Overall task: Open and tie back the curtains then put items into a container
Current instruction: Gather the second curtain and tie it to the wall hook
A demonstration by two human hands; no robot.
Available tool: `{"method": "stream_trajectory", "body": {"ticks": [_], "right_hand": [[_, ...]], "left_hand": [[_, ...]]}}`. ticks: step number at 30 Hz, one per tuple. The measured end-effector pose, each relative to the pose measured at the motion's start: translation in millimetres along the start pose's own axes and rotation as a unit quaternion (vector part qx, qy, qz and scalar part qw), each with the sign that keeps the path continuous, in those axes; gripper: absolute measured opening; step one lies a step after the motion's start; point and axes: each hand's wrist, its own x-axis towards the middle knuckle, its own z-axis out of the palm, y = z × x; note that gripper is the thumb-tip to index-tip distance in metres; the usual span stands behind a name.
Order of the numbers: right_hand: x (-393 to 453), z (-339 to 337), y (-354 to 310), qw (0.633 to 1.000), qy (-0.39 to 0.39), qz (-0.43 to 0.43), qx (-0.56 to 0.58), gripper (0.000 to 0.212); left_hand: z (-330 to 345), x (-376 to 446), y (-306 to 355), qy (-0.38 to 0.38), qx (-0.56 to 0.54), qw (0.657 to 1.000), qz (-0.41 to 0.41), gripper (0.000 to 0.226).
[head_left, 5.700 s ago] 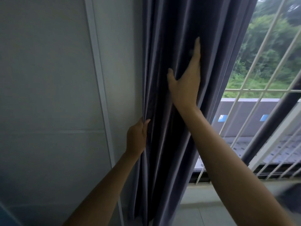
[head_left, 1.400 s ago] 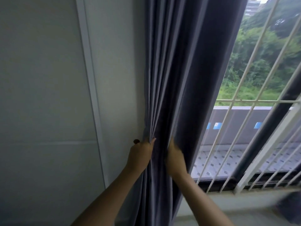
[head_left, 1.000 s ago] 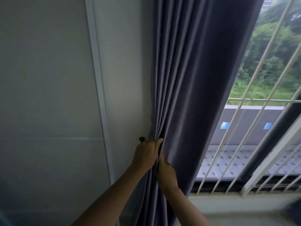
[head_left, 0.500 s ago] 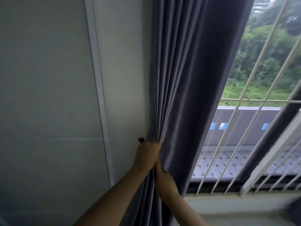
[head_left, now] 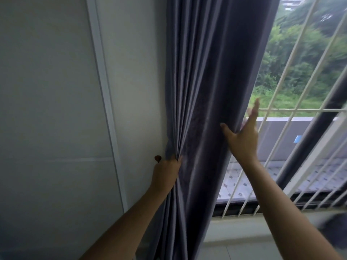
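While bunched tight at the waist, hangs gathered beside the wall (head_left: 47, 91): grey curtain (head_left: 202, 81), pleats pinched together in curled fingers of left hand (head_left: 165, 173), close by a small brown knob (head_left: 158, 158) on the wall. Further right, spread nearly straight and blurred, fingers of right hand (head_left: 242, 139), thumb pressed on the curtain's window-side edge, gripping nothing. Beyond, white window bars (head_left: 281, 109) and green trees (head_left: 300, 53) outside; below, pale floor (head_left: 244, 246).
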Motion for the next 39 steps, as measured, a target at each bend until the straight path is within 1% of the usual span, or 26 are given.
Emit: {"method": "stream_trajectory", "body": {"ticks": [1, 2, 3, 4, 7, 9, 10, 12, 14, 17, 19, 21, 22, 24, 25, 26, 28, 30, 31, 33, 35, 37, 39], "right_hand": [[0, 5, 5, 0.998, -0.031, 0.046, -0.011, 0.093], [-5, 12, 12, 0.995, -0.057, 0.074, -0.033, 0.084], [-14, 21, 19, 0.992, -0.079, 0.081, -0.051, 0.073], [-27, 30, 26, 0.99, -0.1, 0.075, -0.061, 0.064], [-71, 53, 36, 0.983, -0.174, 0.028, -0.047, 0.049], [-100, 64, 38, 0.978, -0.205, 0.019, -0.019, 0.039], [-112, 68, 39, 0.976, -0.215, 0.017, -0.007, 0.038], [-130, 77, 41, 0.971, -0.24, 0.011, -0.006, 0.041], [-140, 85, 43, 0.966, -0.258, 0.024, -0.019, 0.044], [-145, 94, 41, 0.956, -0.28, 0.083, -0.032, 0.04], [-148, 99, 44, 0.951, -0.289, 0.097, -0.053, 0.045], [-154, 99, 49, 0.942, -0.314, 0.095, -0.073, 0.056], [-158, 98, 52, 0.936, -0.327, 0.108, -0.073, 0.057], [-164, 95, 57, 0.931, -0.333, 0.127, -0.082, 0.053], [-167, 93, 59, 0.93, -0.333, 0.122, -0.093, 0.053], [-170, 93, 64, 0.928, -0.342, 0.102, -0.108, 0.059], [-172, 91, 72, 0.918, -0.372, 0.067, -0.121, 0.082], [-171, 87, 78, 0.907, -0.408, 0.048, -0.095, 0.1], [-170, 83, 80, 0.905, -0.418, 0.043, -0.073, 0.102], [-168, 76, 87, 0.912, -0.405, 0.04, -0.051, 0.106], [-166, 71, 90, 0.926, -0.368, 0.084, -0.034, 0.111], [-165, 68, 94, 0.936, -0.327, 0.121, -0.049, 0.109], [-166, 64, 100, 0.941, -0.305, 0.126, -0.069, 0.101]], "left_hand": [[-1, 0, 2, -0.003, -0.005, 1.0, -0.006, 0.031], [-1, -1, 3, -0.003, -0.008, 1.0, -0.009, 0.033], [-1, -2, 4, -0.006, -0.018, 1.0, -0.015, 0.035], [1, -2, 4, -0.007, -0.029, 0.999, -0.019, 0.037], [6, -3, 5, -0.014, -0.067, 0.997, -0.048, 0.042], [9, -4, 6, -0.023, -0.088, 0.994, -0.062, 0.041], [11, -4, 6, -0.029, -0.097, 0.993, -0.066, 0.038], [10, -5, 8, -0.041, -0.134, 0.986, -0.092, 0.033], [9, -6, 11, -0.075, -0.167, 0.976, -0.117, 0.04], [5, -7, 18, -0.07, -0.241, 0.957, -0.148, 0.049], [8, -9, 23, -0.063, -0.264, 0.949, -0.159, 0.058], [11, -10, 24, -0.063, -0.272, 0.945, -0.168, 0.079], [14, -11, 25, -0.063, -0.267, 0.948, -0.16, 0.089], [14, -12, 29, -0.064, -0.221, 0.965, -0.121, 0.094], [12, -12, 32, -0.063, -0.182, 0.976, -0.1, 0.091], [12, -12, 36, -0.062, -0.14, 0.985, -0.075, 0.085], [10, -9, 43, -0.093, -0.086, 0.99, -0.062, 0.069], [13, -4, 50, -0.127, -0.062, 0.987, -0.074, 0.053], [14, -1, 53, -0.141, -0.063, 0.984, -0.085, 0.045], [20, 2, 57, -0.137, -0.092, 0.98, -0.112, 0.036], [24, 2, 65, -0.123, -0.146, 0.972, -0.136, 0.04], [28, 1, 76, -0.109, -0.195, 0.962, -0.16, 0.045], [30, 1, 88, -0.096, -0.208, 0.956, -0.185, 0.046]]}}
